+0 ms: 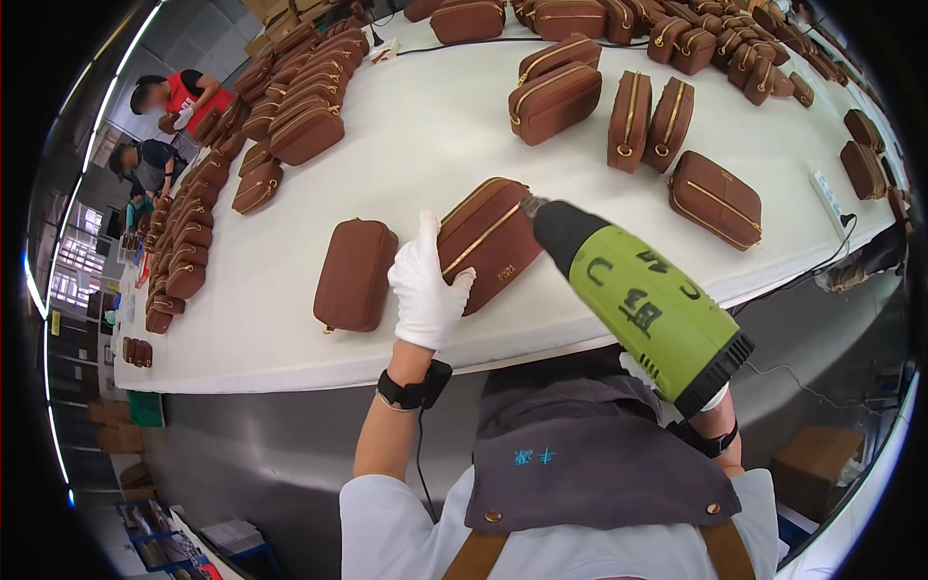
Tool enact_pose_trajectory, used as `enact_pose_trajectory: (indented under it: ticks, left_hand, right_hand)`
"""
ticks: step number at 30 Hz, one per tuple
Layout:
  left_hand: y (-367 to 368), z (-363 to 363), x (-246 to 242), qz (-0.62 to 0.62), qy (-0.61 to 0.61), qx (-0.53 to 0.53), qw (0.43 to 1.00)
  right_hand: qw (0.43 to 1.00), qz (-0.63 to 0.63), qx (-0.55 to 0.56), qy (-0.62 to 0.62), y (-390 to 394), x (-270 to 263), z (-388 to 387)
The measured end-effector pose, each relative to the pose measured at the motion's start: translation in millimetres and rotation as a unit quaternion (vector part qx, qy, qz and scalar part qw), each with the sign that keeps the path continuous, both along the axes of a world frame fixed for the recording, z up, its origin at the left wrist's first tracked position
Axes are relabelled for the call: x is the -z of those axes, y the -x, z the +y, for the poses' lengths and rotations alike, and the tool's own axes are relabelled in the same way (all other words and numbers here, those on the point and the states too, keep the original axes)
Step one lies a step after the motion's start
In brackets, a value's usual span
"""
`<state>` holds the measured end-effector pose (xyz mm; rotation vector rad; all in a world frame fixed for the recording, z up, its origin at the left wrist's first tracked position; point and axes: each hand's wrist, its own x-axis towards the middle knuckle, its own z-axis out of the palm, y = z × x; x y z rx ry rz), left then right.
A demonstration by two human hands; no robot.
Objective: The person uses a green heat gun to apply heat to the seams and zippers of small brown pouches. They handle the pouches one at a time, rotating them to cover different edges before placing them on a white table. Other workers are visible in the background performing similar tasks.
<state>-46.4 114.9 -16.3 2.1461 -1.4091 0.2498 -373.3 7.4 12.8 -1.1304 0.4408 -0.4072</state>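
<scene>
A white glove covers my left hand (433, 290), which grips the left end of a brown leather zippered bag (493, 243) tilted on the white table. My right hand (714, 399), also gloved, is mostly hidden behind a green and black heat gun (638, 297) that it holds. The metal nozzle points at the bag's upper right corner; whether it touches cannot be told. Left of my left hand, another brown bag (356, 275) lies on the table. A further bag with a gold zipper (715, 200) lies right of the nozzle.
Rows of brown bags (308, 134) line the table's left side, more (569, 18) stand at the back. Several bags (554, 101) stand beyond the held one. A white power strip (828, 199) with a cord lies at right. Two co-workers (192, 98) in view are at the far left.
</scene>
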Motion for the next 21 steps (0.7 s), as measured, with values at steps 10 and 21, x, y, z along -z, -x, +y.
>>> enact_pose_trajectory:
  ticks: [10, 21]
  left_hand:
    - [4.2, 22.8, 20.9, 0.158, 0.192, 0.078, 0.965]
    - [3.6, 33.1, 25.2, 0.331, 0.241, 0.097, 0.907]
  right_hand:
    - [0.927, 0.083, -0.031, 0.364, -6.3, 7.1, -7.7]
    - [0.901, 0.034, -0.039, 0.431, -5.6, 31.2, -16.3]
